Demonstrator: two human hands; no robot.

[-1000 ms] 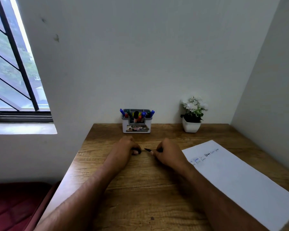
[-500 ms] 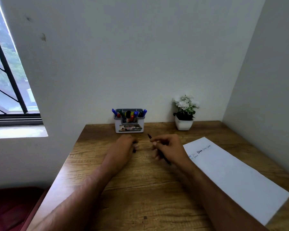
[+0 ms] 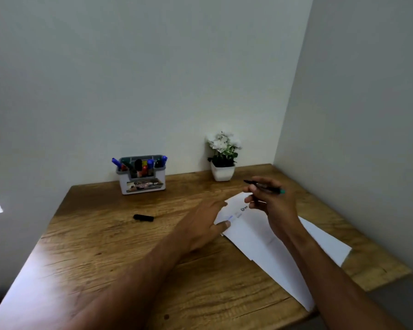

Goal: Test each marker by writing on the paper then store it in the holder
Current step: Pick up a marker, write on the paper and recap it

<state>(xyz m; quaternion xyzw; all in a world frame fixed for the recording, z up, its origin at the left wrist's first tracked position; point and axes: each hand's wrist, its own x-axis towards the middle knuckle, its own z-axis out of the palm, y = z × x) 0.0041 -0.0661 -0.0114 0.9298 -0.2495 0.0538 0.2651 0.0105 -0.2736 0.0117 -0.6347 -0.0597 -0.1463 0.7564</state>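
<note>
Now I'm gripping the uncapped marker point(image 3: 264, 186) in my right hand point(image 3: 270, 201), lying level just above the paper point(image 3: 260, 236), which my open left hand point(image 3: 200, 225) is steadying.

The marker point(image 3: 264, 186) is slim and dark with a teal end, uncapped, lying nearly level above the far end of the paper, its tip pointing to 9 o'clock; the right hand point(image 3: 270, 201) pinches it in its grip. Its black cap point(image 3: 143, 217) lies flat on the desk point(image 3: 100, 246), well apart at 9 o'clock from the paper. The paper point(image 3: 260, 241) is a long white sheet running from 11 toward 5 o'clock, with a few small blue and black words at its far end. The holder point(image 3: 142, 184), white with a grey rim, stands at 11 o'clock against the wall, filled with blue, red, black and green markers.
</note>
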